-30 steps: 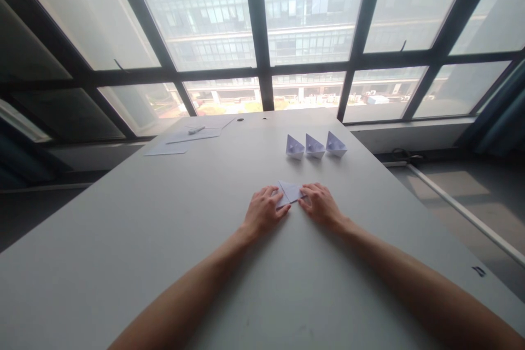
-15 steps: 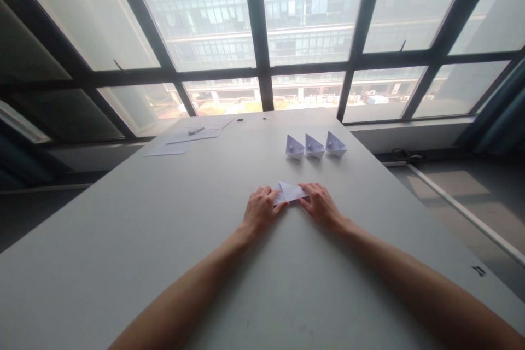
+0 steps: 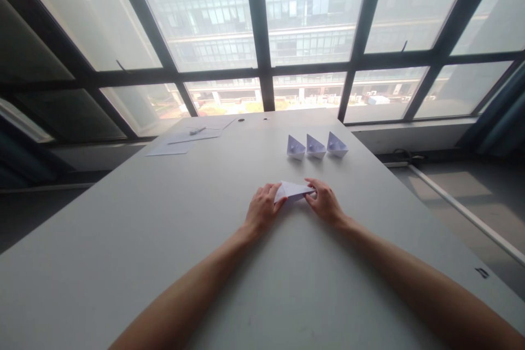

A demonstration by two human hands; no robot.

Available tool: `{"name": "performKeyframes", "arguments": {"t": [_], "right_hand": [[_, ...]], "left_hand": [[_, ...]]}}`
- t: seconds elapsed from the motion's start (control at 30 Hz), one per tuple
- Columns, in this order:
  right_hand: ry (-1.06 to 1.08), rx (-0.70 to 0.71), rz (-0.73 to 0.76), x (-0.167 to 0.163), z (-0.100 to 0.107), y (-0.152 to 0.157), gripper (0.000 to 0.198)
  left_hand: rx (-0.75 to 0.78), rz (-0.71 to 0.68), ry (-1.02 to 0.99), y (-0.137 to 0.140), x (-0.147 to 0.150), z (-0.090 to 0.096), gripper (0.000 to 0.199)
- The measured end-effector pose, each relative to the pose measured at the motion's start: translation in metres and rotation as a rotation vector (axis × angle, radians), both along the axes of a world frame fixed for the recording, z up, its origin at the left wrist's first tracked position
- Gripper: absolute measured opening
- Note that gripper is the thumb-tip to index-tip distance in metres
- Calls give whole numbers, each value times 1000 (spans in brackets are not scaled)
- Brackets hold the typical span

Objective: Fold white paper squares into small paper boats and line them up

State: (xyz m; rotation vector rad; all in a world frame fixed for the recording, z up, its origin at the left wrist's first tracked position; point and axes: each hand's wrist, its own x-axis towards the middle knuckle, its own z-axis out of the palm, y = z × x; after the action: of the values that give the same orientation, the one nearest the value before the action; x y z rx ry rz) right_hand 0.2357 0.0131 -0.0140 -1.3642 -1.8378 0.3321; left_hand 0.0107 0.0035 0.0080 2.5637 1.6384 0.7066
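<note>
A small piece of folded white paper (image 3: 294,190) lies between my two hands over the middle of the table. My left hand (image 3: 263,203) grips its left end, the fingers on top and the thumb along the near edge. At the right end, my right hand (image 3: 324,202) holds the narrow tip between curled fingers and thumb. The near edge of the paper appears slightly raised from the tabletop. Farther off stand three folded white paper shapes with pointed backs: a left one (image 3: 296,149), a middle one (image 3: 315,147) and a right one (image 3: 337,146).
Flat white paper sheets (image 3: 170,149) rest at the far left of the white table (image 3: 164,219), with a small whitish object (image 3: 197,130) on them. A dark cable hole (image 3: 241,120) is near the far edge. Large windows rise behind the table.
My right hand has shifted slightly right along the paper, and its fingers have curled and lifted. The paper's right end now looks narrower and raised. My left hand keeps its hold.
</note>
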Motion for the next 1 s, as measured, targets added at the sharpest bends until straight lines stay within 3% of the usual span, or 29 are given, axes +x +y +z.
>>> {"name": "performKeyframes", "arguments": {"t": [0.23,0.37,0.7,0.87,1.0], "right_hand": [[295,184,57,-2,0,5,42],[367,178,47,-2,3,4,40],[307,251,133,-4,13,-5,29],[218,267,266,-6,15,-10,31],[150,260,338,-7,16,-13,33]], "left_hand": [[24,-74,-181,4,1,-3,40],[-11,-86,-290,4,2,-4,37],[-19,-158,-522,4,2,-1,43],[-13,-28,-609,11,-3,-3,57],[-45,35,-651,15,-4,-7,58]]}}
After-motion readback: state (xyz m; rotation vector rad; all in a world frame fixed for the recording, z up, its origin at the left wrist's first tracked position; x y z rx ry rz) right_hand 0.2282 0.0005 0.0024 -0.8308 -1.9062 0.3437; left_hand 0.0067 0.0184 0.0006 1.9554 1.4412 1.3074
